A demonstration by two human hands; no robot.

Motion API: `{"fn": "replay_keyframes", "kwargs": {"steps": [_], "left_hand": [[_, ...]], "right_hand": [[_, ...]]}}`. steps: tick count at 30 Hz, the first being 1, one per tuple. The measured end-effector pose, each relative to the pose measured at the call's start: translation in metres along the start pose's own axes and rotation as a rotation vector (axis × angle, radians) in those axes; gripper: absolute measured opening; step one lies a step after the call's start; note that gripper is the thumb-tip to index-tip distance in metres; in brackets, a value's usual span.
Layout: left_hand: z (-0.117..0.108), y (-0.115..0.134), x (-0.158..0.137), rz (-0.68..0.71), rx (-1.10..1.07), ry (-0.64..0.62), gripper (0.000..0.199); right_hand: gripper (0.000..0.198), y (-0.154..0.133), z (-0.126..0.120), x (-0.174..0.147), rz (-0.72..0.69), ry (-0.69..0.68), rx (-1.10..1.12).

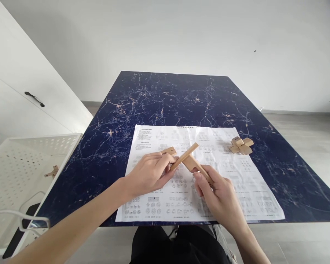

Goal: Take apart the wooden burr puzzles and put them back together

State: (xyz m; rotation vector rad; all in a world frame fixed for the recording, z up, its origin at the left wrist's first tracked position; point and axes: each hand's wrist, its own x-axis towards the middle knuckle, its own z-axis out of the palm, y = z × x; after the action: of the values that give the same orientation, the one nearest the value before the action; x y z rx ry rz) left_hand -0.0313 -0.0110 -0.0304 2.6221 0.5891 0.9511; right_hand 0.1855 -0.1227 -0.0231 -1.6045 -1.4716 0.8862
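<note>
My left hand (pixel 155 170) is closed on a narrow wooden puzzle piece (pixel 187 153) that slants up to the right. Another wooden piece (pixel 169 150) shows just beyond my left fingers; whether they touch it is hard to see. My right hand (pixel 217 190) pinches a notched wooden puzzle piece (pixel 191 163) between thumb and fingers. Its upper end meets or lies close behind the narrow piece. Both hands are over a printed instruction sheet (pixel 244 187) with rows of small diagrams.
An interlocked wooden puzzle (pixel 241 145) sits at the sheet's right edge on the dark blue marbled table (pixel 165 99). At left stands a white perforated bin (pixel 24 161) holding a small wooden piece (pixel 52 171), beside a white cable (pixel 19 212). A white cabinet (pixel 30 73) is behind it.
</note>
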Motion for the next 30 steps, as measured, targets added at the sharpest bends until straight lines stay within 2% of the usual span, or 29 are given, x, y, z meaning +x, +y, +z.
{"fn": "replay_keyframes", "kwargs": {"steps": [10, 16, 22, 30], "left_hand": [[-0.003, 0.000, 0.001, 0.023, -0.004, -0.009, 0.013], [0.005, 0.006, 0.000, 0.127, 0.021, -0.016, 0.008], [0.008, 0.008, -0.001, 0.119, 0.029, 0.013, 0.010], [0.006, 0.010, 0.004, 0.060, 0.049, 0.054, 0.014]], "right_hand": [[0.039, 0.005, -0.002, -0.002, 0.016, -0.062, -0.008], [0.038, 0.001, 0.002, 0.003, 0.009, -0.032, -0.028], [0.035, 0.000, 0.003, 0.003, 0.000, -0.031, -0.002], [0.031, -0.005, 0.001, 0.003, 0.066, -0.145, 0.085]]}}
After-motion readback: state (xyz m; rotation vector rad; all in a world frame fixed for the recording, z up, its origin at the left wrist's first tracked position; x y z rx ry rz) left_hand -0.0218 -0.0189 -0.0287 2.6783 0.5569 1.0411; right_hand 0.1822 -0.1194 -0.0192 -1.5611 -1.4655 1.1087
